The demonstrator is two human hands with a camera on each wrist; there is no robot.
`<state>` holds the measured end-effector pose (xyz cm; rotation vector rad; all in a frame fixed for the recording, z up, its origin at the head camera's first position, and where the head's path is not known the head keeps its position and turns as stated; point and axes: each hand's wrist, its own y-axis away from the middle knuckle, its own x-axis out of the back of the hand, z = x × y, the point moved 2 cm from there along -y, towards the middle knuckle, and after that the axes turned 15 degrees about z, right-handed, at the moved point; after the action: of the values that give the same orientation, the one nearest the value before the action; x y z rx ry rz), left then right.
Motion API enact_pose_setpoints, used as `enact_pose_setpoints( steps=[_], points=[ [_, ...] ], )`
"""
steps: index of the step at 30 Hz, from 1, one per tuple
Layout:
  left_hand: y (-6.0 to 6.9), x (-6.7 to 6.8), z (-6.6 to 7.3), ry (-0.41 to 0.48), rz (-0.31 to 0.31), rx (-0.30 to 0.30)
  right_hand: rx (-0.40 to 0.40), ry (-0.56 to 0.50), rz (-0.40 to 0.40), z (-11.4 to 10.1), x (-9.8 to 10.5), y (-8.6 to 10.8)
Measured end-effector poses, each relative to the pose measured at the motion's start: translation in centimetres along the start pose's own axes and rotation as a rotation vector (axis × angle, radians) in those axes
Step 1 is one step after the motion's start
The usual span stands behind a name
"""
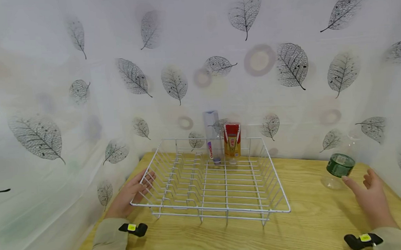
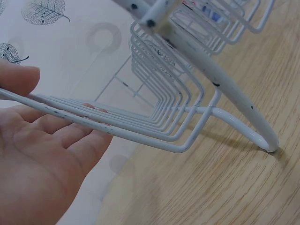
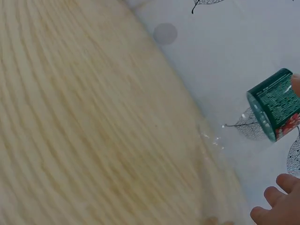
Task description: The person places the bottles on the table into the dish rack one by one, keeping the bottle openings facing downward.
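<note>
A white wire dish rack (image 1: 211, 207) stands on the wooden table. My left hand (image 1: 128, 197) is at its left side, palm up with fingers extended. In the left wrist view, the rack's side wire (image 2: 70, 121) passes between the thumb (image 2: 21, 78) above and the fingers (image 2: 91, 143) below. On the right stands a clear plastic bottle with a green label (image 1: 340, 165). Beside it, my right hand (image 1: 373, 197) has its thumb at the label and its other fingers loosely bent, apart from the bottle. The bottle's clear body is faint in the right wrist view.
At the rack's back are a tall clear package (image 1: 212, 130) with a purple part and a red-and-yellow pack (image 1: 233, 140); whether they stand inside the rack or behind it is unclear. A leaf-patterned white curtain (image 1: 196, 39) encloses the table (image 1: 305, 225).
</note>
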<state>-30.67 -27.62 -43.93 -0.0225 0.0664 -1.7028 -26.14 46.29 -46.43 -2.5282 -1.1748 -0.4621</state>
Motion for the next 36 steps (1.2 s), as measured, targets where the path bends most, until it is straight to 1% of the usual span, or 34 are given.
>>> enact_pose_setpoints(
  steps=[2, 5, 9, 11, 16, 19, 20, 23, 26, 30, 33, 36],
  points=[
    [0.0, 0.0, 0.0, -0.002, 0.004, 0.001, 0.005, -0.008, -0.031, 0.5, -0.6, -0.4],
    [0.1, 0.0, 0.0, -0.005, 0.012, 0.006, 0.014, -0.038, -0.058, 0.9, -1.6, -0.8],
    [0.0, -0.1, -0.2, -0.002, 0.005, 0.011, 0.029, -0.090, -0.044, 1.2, -2.6, -0.9],
    [0.0, -0.1, -0.2, 0.005, -0.002, 0.005, 0.031, -0.110, -0.037, 1.1, -2.8, -1.0],
    [-0.1, 0.1, -0.3, 0.029, -0.016, -0.008, 0.025, -0.174, -0.048, 0.7, -3.5, -1.2],
    [-0.2, 0.2, -0.3, 0.027, -0.026, -0.010, 0.035, -0.207, -0.035, 0.8, -4.0, -1.6],
    [-0.1, 0.2, -0.2, 0.025, -0.024, -0.008, 0.032, -0.205, -0.030, 1.0, -4.2, -1.8],
    [-0.1, 0.1, -0.1, 0.020, -0.020, -0.005, 0.016, -0.151, -0.006, 1.2, -4.5, -2.3],
    [-0.1, 0.0, 0.0, 0.021, -0.010, 0.002, 0.000, -0.072, -0.001, 1.2, -4.6, -2.6],
    [-0.1, 0.0, 0.1, 0.022, -0.009, 0.003, 0.010, -0.011, -0.013, 1.1, -4.7, -2.7],
    [0.0, 0.0, 0.0, 0.017, -0.007, 0.004, 0.012, -0.005, -0.021, 1.0, -4.8, -2.5],
    [0.0, 0.1, 0.1, 0.000, 0.000, 0.001, 0.028, -0.034, -0.031, 0.9, -5.2, -2.3]
  ],
)
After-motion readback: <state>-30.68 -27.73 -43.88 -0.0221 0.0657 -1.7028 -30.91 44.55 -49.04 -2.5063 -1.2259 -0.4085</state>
